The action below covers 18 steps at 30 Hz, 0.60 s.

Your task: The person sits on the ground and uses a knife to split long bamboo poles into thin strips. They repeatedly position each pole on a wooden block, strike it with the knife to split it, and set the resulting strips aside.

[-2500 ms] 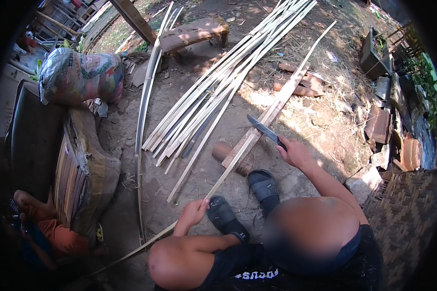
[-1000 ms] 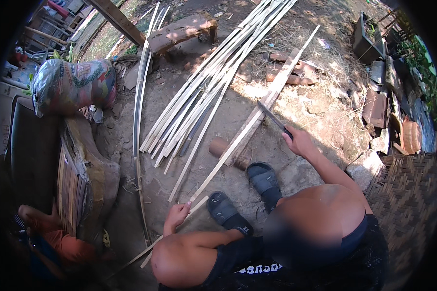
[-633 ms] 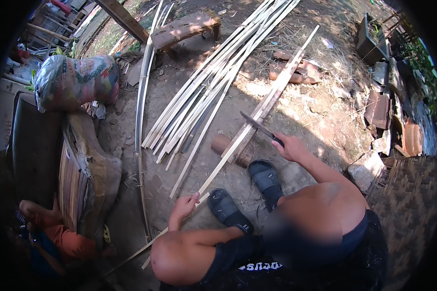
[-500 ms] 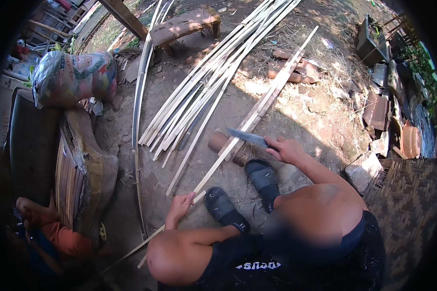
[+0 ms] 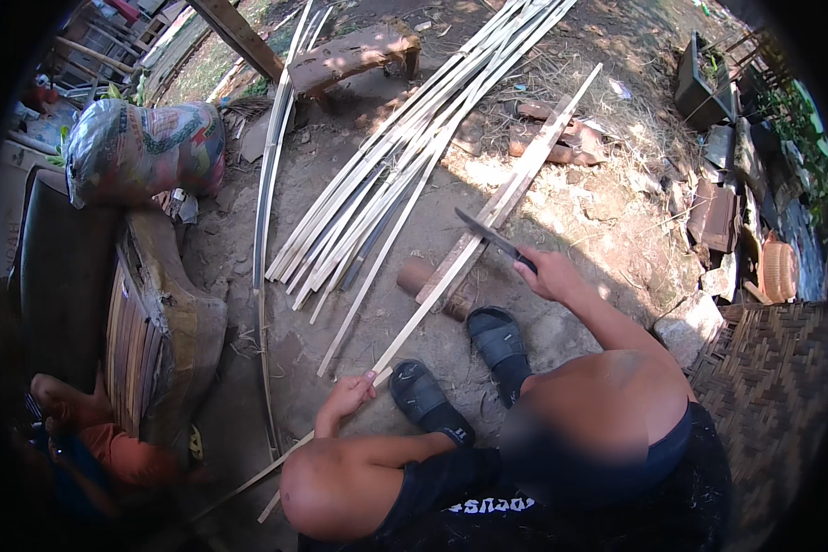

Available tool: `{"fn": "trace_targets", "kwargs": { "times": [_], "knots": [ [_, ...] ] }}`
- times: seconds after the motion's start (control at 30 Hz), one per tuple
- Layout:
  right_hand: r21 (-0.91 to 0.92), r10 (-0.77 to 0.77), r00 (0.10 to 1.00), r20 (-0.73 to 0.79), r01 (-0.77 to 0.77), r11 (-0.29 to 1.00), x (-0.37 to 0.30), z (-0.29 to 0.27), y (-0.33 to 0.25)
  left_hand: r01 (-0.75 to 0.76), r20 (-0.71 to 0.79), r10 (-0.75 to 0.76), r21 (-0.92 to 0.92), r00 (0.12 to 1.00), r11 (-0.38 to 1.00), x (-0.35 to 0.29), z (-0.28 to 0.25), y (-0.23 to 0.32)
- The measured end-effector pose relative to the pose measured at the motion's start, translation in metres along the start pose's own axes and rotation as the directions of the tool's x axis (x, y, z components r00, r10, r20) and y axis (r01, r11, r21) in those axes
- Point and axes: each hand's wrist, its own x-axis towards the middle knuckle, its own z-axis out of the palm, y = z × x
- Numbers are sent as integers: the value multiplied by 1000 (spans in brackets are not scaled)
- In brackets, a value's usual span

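- At centre of frame, slantwise: pale strip [image 5: 421, 313] rests along a board [image 5: 462, 279].
- Lower centre: left hand [image 5: 350, 395] grips strip.
- Right of centre: right hand [image 5: 550, 275] grips knife [image 5: 492, 236]; blade crosses over strip.
- Possible mishap: blade may skid toward left hand if strip rolls.
- Strip's look: long, narrow, cream-coloured, nearly straight.

Stuffed sack [image 5: 147, 152] left; low bench [image 5: 354, 57] top; woven mat [image 5: 764, 368] lower right.

L hand [image 5: 350, 394] low, R hand [image 5: 550, 275] fwd
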Motion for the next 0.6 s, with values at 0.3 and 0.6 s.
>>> {"fn": "trace_targets", "kwargs": {
  "times": [0.3, 0.6],
  "knots": [
    [-7, 318, 908, -274, -332, 943, 30, -52, 87, 246, -174, -232, 65, 957, 967, -62, -35, -64],
    [-69, -165, 955, 247, 187, 980, -30, 1, -35, -206, -376, 466, 557, 801, 804, 15, 55, 62]
  ]
}}
